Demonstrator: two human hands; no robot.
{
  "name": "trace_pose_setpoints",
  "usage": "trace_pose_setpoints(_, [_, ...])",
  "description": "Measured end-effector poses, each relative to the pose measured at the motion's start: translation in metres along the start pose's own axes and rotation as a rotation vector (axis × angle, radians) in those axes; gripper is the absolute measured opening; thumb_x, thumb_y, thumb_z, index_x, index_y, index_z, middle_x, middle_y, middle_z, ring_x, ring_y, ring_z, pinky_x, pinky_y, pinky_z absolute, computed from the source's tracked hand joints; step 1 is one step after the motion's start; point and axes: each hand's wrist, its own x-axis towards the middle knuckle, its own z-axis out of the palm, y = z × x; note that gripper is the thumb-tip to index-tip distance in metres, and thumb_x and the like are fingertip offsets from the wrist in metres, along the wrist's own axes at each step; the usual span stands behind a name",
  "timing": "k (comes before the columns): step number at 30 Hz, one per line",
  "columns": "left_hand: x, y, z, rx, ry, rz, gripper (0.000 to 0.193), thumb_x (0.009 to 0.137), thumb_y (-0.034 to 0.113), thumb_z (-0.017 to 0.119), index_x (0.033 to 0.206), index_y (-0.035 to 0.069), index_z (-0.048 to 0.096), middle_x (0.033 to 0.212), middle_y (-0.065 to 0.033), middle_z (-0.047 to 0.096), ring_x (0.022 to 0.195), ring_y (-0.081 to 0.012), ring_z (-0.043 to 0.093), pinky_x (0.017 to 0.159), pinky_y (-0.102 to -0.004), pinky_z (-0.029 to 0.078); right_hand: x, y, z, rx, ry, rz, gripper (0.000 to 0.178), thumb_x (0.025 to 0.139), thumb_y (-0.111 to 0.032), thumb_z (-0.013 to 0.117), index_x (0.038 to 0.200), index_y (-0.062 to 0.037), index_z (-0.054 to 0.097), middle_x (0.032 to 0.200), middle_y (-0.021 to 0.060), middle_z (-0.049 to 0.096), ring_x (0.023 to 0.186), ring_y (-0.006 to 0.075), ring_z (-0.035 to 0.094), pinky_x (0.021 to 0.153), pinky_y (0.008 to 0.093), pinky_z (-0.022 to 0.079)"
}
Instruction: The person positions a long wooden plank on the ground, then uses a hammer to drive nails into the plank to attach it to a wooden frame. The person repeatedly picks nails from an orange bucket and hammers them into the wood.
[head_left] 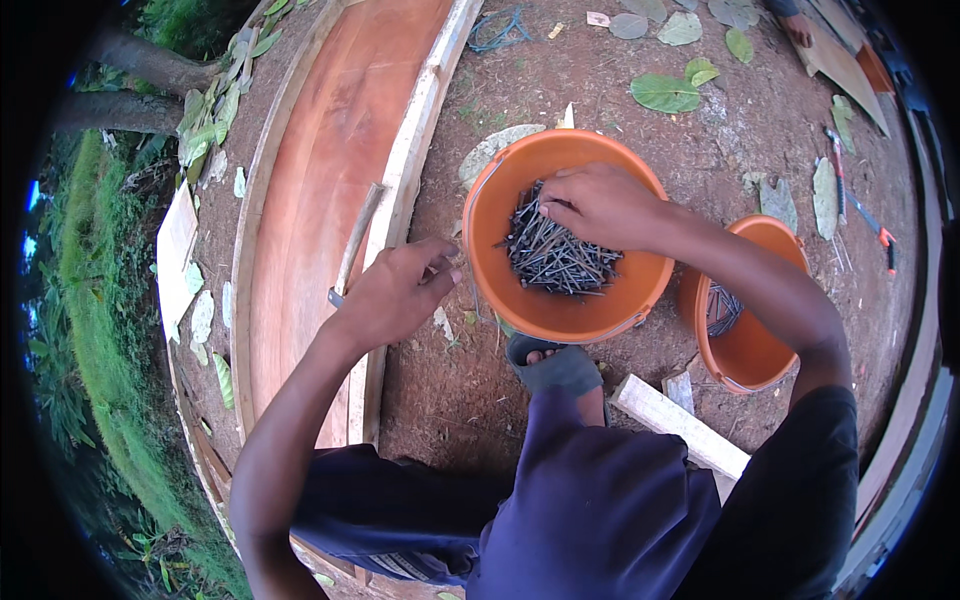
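Observation:
A large orange bucket stands on the dirt with a heap of nails inside. Into it reaches my right hand, its fingers closed at the top of the nails; how many they grip is hidden. Just left of the bucket hovers my left hand, fingers curled toward the thumb; whatever lies between them I cannot make out. Close behind that hand, a hammer with a wooden handle rests on the edge of a wooden panel, its head partly covered by my hand.
A smaller orange bucket holding some nails stands at the right. Near my sandalled foot lies a wood offcut. Farther right is a red-and-black handled tool. Another person's hand shows at the top right, beside a board.

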Motion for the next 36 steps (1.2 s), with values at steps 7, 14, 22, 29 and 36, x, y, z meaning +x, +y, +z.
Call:
trace_pose_setpoints(7, [0.006,0.000,0.001,-0.083,0.006,-0.014,0.037,0.096,0.023,0.063,0.123,-0.002,0.062,0.109,-0.0246,0.070,0.106,-0.0363,0.068,0.093,-0.0427,0.052,0.043,0.017,0.034,-0.326,-0.295,-0.120,0.030,0.083,-0.019,0.064,0.109,-0.0051,0.071,0.103,0.0119,0.071,0.105,0.0305,0.063,0.090,0.0465,0.049])
trace_pose_setpoints(14, [-0.001,-0.001,0.001,-0.061,-0.004,-0.044,0.039,0.096,0.023,0.063,0.125,-0.002,0.061,0.111,-0.0256,0.069,0.108,-0.0363,0.067,0.094,-0.0422,0.051,0.040,0.012,0.036,-0.478,-0.386,-0.138,0.047,0.078,-0.027,0.069,0.121,-0.0078,0.068,0.123,0.0059,0.065,0.121,0.0252,0.053,0.098,0.0430,0.044])
trace_pose_setpoints(22, [-0.013,-0.008,-0.003,-0.095,0.024,-0.063,0.039,0.096,0.025,0.064,0.126,0.000,0.062,0.110,-0.0250,0.069,0.107,-0.0359,0.067,0.094,-0.0428,0.051,0.042,0.013,0.029,-0.412,-0.474,-0.005,0.048,0.075,-0.030,0.072,0.116,-0.0078,0.068,0.123,0.0095,0.060,0.117,0.0280,0.051,0.100,0.0443,0.041])
trace_pose_setpoints(29, [-0.011,-0.009,-0.006,-0.104,-0.044,-0.118,0.035,0.099,0.021,0.060,0.126,0.000,0.061,0.112,-0.0174,0.070,0.106,-0.0258,0.066,0.095,-0.0391,0.049,0.042,0.004,0.018,-0.398,-0.542,-0.020,0.041,0.078,-0.032,0.072,0.111,-0.0075,0.072,0.122,0.0071,0.065,0.124,0.0261,0.056,0.099,0.0448,0.045])
trace_pose_setpoints(36, [-0.005,-0.002,-0.004,-0.103,-0.055,-0.095,0.035,0.098,0.022,0.062,0.124,-0.001,0.061,0.111,-0.0182,0.070,0.105,-0.0268,0.066,0.094,-0.0392,0.049,0.036,-0.002,0.005,-0.372,-0.619,0.000,0.052,0.077,-0.033,0.075,0.121,-0.0070,0.066,0.126,0.0094,0.064,0.125,0.0289,0.056,0.102,0.0464,0.045])
